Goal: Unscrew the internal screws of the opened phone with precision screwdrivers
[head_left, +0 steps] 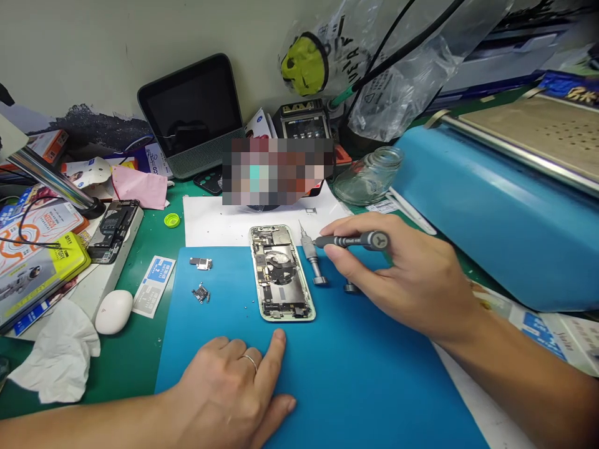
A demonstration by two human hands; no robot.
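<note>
Head view: opened phone [282,274] lies on the blue mat [210,337], internals bared; metal plate [201,264] and small part cluster [201,293] look already removed, much else still seated. Right hand [414,274] clamps a screwdriver [344,241]; left hand [229,380] empty, index and thumb apart.

Left forearm [126,416]: bare, enters at the lower left edge, slanting slightly upward toward the centre. Left hand [229,383]: back uppermost, forefinger [271,362] extended forward, remaining fingers curled under, thumb [276,413] stretched out to the right, apart from the forefinger; no grip is formed. Right forearm [524,368]: bare, enters at the lower right, angled up and leftward. Right hand [407,274]: forefinger [358,224] and thumb [353,265] opposed in a pinch grip; remaining fingers largely hidden. Hands are well apart.
</note>
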